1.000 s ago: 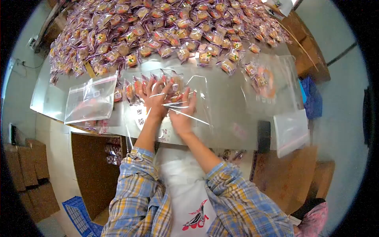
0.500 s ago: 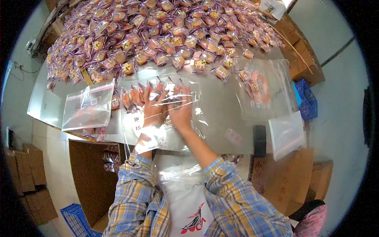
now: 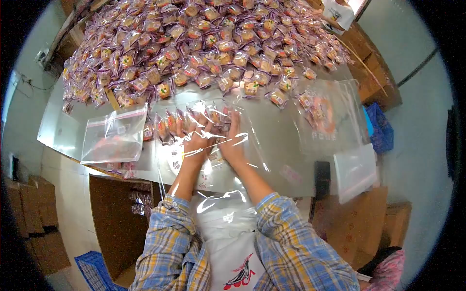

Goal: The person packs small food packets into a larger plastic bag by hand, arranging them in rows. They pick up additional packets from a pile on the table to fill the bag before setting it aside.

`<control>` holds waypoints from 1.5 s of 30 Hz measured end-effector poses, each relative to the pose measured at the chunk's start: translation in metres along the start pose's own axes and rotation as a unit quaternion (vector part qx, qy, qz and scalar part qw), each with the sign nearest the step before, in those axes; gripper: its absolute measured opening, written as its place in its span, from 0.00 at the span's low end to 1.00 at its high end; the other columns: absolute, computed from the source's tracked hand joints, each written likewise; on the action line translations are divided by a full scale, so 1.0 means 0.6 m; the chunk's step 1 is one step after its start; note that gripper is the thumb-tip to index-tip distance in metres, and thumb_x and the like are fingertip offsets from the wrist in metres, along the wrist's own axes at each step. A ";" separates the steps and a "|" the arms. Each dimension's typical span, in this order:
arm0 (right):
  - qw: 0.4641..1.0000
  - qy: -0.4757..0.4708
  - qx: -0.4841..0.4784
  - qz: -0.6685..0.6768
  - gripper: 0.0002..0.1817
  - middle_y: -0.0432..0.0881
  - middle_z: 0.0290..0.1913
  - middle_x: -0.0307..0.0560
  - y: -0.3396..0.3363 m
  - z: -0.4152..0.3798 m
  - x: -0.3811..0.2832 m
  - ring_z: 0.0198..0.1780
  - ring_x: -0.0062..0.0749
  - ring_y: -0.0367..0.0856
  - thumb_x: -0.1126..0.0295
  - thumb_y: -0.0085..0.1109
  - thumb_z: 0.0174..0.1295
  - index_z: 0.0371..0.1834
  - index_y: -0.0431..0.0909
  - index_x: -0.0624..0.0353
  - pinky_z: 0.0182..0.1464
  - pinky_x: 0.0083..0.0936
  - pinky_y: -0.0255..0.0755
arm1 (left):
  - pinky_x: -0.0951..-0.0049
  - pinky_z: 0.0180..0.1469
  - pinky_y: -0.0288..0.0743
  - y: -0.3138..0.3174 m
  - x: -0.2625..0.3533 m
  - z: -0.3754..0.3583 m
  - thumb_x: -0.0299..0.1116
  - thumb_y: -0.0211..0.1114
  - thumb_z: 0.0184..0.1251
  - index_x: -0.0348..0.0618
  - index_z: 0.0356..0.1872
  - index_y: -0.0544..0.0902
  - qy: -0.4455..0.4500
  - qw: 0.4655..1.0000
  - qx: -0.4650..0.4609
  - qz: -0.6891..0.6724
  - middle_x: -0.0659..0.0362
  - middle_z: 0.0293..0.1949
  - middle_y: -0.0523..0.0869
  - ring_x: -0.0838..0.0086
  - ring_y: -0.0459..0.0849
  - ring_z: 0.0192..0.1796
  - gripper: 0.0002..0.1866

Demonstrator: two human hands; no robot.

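Observation:
Both my hands are inside a large clear plastic bag lying on the metal table. A row of individually wrapped cakes stands on edge at the bag's far end. My left hand lies over the row's near side, its fingers stretched out and apart against the wrappers. At the right end of the row, my right hand has its fingers extended forward, touching the last cakes. Glare on the plastic partly hides the fingertips. Printed characters show on the bag under my wrists.
A heap of wrapped cakes covers the table's far side. Clear bags lie left and right, with a bag stack at the right edge. Cardboard boxes stand below; a blue crate is beyond the right edge.
The view has shifted slightly, so the table sits a little lower and to the right. Inside the bag, my right fingers have straightened along the row's right end; my left hand stays on the cakes.

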State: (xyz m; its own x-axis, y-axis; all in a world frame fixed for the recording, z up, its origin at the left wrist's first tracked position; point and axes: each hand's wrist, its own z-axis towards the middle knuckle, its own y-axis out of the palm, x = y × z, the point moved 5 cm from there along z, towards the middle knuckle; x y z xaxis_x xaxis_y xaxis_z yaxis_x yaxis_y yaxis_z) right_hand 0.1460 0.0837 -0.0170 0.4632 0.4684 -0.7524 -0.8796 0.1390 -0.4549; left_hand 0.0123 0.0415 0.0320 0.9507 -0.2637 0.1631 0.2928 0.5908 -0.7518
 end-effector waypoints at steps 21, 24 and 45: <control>0.991 0.005 0.020 -0.134 0.17 0.85 0.49 0.53 -0.393 0.018 -0.090 0.53 0.54 0.82 0.68 0.67 0.60 0.52 0.82 0.61 0.57 0.47 0.76 | 0.30 0.78 0.49 -0.020 0.054 0.018 0.40 0.65 0.68 0.47 0.72 0.77 -0.044 0.993 -0.100 0.045 0.51 0.68 0.81 0.56 0.75 0.75 0.30; 0.974 -0.062 0.002 -0.217 0.25 0.80 0.58 0.55 -0.365 0.074 0.005 0.62 0.54 0.78 0.70 0.69 0.58 0.60 0.78 0.59 0.64 0.43 0.73 | 0.29 0.80 0.46 -0.001 0.088 0.032 0.40 0.65 0.69 0.46 0.74 0.75 0.037 0.992 -0.115 0.029 0.47 0.74 0.76 0.53 0.70 0.79 0.32; 0.951 -0.058 0.062 -0.297 0.23 0.78 0.64 0.43 -0.180 0.192 0.178 0.70 0.45 0.71 0.52 0.74 0.58 0.56 0.87 0.44 0.70 0.50 0.60 | 0.23 0.76 0.56 0.064 0.112 0.100 0.34 0.63 0.63 0.45 0.56 0.85 0.064 0.995 -0.072 -0.005 0.59 0.52 0.84 0.63 0.81 0.61 0.20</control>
State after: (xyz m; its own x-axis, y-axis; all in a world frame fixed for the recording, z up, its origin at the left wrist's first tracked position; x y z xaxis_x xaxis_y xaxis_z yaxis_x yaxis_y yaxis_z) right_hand 0.2779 0.2196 0.0066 0.8738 0.3666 -0.3195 -0.4758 0.5081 -0.7179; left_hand 0.0935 0.0925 0.0525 0.9242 -0.3697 0.0958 0.2766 0.4747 -0.8356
